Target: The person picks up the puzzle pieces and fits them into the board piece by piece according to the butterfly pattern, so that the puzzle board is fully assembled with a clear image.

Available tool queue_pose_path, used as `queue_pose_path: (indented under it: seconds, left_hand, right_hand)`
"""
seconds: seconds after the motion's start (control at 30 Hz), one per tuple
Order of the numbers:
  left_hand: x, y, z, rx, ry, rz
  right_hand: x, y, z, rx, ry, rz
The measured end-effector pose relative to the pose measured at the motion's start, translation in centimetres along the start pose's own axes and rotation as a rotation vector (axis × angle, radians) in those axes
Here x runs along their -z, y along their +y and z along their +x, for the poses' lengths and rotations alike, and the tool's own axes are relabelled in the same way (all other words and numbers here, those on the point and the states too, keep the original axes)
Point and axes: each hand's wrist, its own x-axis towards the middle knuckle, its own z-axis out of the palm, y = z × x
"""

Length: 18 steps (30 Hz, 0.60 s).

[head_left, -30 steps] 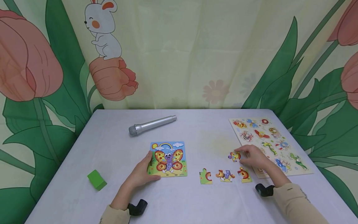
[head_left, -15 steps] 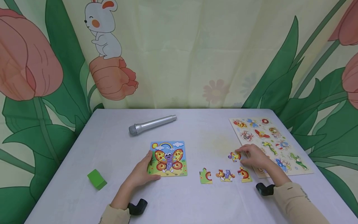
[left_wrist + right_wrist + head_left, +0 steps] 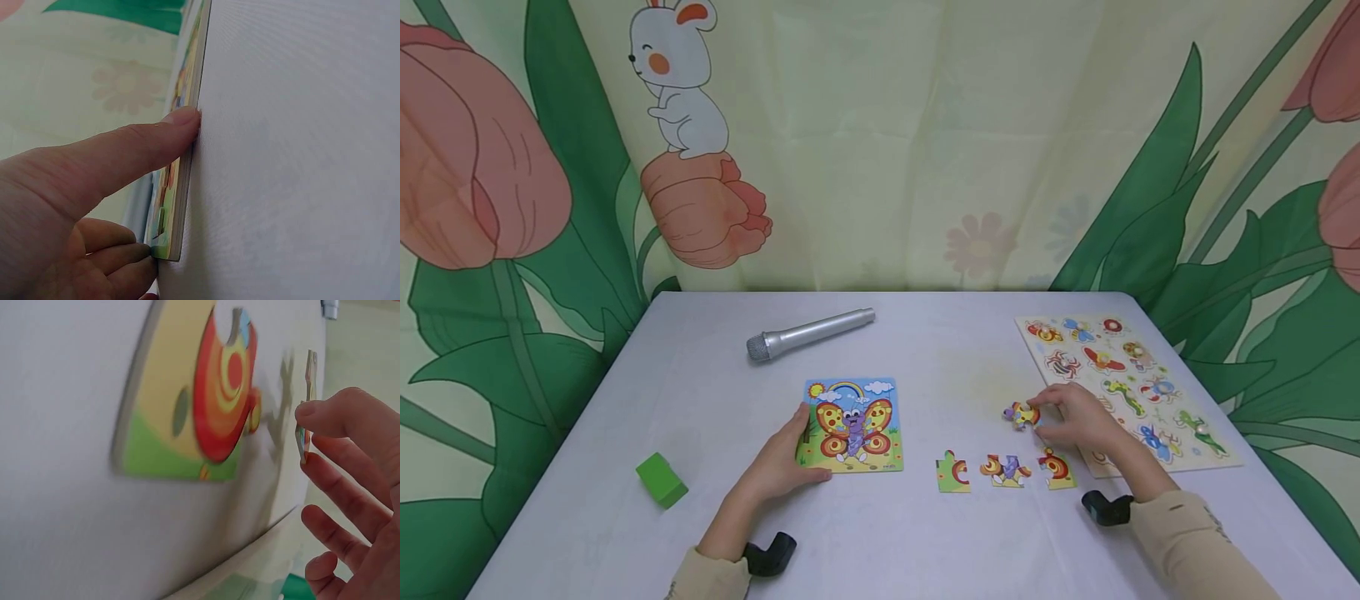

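In the head view a square butterfly puzzle board (image 3: 853,429) lies flat, a rainbow and sun printed along its top. My left hand (image 3: 782,458) holds its near left corner, the thumb (image 3: 153,140) against the near edge and the fingers (image 3: 125,259) at the left side. On the right, my right hand (image 3: 1078,417) pinches a colourful jigsaw piece (image 3: 1020,415) between thumb and fingers; the right wrist view shows this piece (image 3: 304,428) edge-on, off the table. Nearer me lie a green-and-red piece (image 3: 952,472), a purple-bodied piece (image 3: 1004,471) and a red spiral piece (image 3: 1057,470).
A large board with printed insects (image 3: 1120,367) lies at the right, partly under my right hand and forearm. A silver microphone (image 3: 810,333) rests behind the butterfly board. At the left is a green block (image 3: 661,481). A printed curtain (image 3: 880,150) hangs behind the table.
My right hand has lifted the jigsaw piece off the table and shifted it slightly left. My left hand stays at the butterfly board.
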Motion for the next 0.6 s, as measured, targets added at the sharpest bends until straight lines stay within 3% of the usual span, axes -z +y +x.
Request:
queue_pose_path:
  seconds: [0.17,0.6]
  left_hand:
    - [0.0,0.0,0.0,0.004,-0.002,0.002]
    - [-0.1,0.0,0.0,0.006,0.001,0.006]
  right_hand:
    - [-0.3,-1.4,0.3,0.03,0.013,0.006]
    - [-2.9,-6.1,2.8,0.208,0.016,0.077]
